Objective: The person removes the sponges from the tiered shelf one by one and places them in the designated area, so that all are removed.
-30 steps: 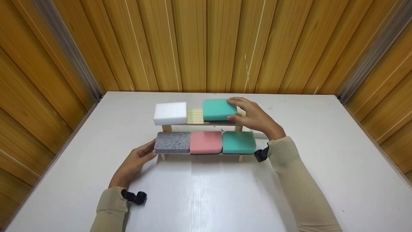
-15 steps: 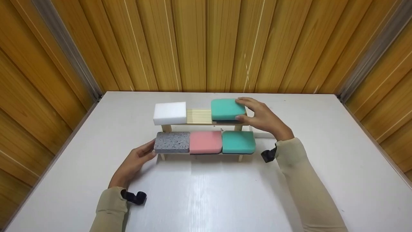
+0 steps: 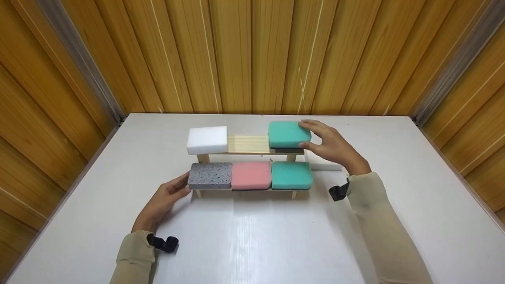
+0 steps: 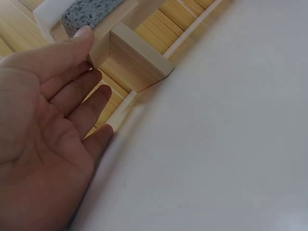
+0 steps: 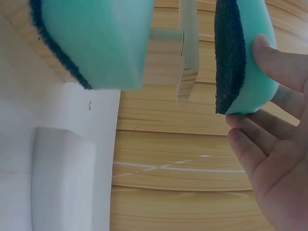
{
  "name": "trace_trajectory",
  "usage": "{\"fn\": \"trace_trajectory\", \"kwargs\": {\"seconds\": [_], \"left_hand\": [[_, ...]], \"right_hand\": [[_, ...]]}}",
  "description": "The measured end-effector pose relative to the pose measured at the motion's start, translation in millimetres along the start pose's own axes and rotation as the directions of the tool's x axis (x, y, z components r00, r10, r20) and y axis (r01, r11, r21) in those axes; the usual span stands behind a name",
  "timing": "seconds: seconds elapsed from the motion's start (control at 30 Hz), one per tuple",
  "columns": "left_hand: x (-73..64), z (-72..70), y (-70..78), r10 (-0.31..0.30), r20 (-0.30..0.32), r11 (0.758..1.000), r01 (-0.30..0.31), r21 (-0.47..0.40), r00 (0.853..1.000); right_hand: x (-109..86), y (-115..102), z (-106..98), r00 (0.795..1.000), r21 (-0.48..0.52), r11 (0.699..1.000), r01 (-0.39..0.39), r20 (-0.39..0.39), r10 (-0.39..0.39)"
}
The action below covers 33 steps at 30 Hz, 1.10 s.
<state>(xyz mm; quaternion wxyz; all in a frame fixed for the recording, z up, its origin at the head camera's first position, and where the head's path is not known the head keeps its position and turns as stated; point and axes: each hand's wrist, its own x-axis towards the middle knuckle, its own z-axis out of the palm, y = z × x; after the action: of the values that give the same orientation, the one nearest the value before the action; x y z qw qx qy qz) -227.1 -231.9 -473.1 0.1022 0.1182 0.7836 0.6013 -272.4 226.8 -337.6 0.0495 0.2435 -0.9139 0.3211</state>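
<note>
My right hand (image 3: 335, 146) pinches a green sponge (image 3: 289, 134) with a dark scouring side facing down. In the right wrist view a gap separates this held sponge (image 5: 255, 62) from the upper board of the wooden two-step rack (image 3: 248, 144). It hovers over that board's right end. My left hand (image 3: 161, 201) grips the lower step's left end, beside a grey speckled sponge (image 3: 210, 175). The left wrist view shows the thumb (image 4: 79, 41) on the step's edge and the other fingers loosely extended. A pink sponge (image 3: 251, 175) and another green sponge (image 3: 292, 175) complete the lower row.
A white sponge block (image 3: 207, 140) sits on the upper step's left end, with bare wood to its right. Behind the rack at the right, a low white block (image 3: 325, 167) lies on the white table (image 3: 252, 244). Wood-patterned walls (image 3: 236, 55) surround the table.
My right hand has carried the green sponge rightward along the upper step, exposing more bare board. The left hand stays at the rack's end, and the lower sponges remain in place.
</note>
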Motion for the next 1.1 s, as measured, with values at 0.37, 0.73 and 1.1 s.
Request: {"fn": "trace_trajectory", "kwargs": {"seconds": [0.37,0.73,1.1], "left_hand": [[0.5,0.1,-1.7,0.007,0.001,1.0,-0.007,0.006,1.0],[-0.2,0.6,-1.8,-0.008,0.001,1.0,0.008,-0.013,1.0],[1.1,1.1,-2.5,-0.013,-0.008,1.0,0.013,-0.009,1.0]], "right_hand": [[-9.0,11,-6,1.0,-0.01,1.0,-0.02,-0.018,0.02],[-14.1,21,-10,0.999,-0.019,1.0,-0.025,-0.022,0.025],[-19.3,30,-15,0.998,-0.017,0.999,-0.052,-0.025,0.051]]}}
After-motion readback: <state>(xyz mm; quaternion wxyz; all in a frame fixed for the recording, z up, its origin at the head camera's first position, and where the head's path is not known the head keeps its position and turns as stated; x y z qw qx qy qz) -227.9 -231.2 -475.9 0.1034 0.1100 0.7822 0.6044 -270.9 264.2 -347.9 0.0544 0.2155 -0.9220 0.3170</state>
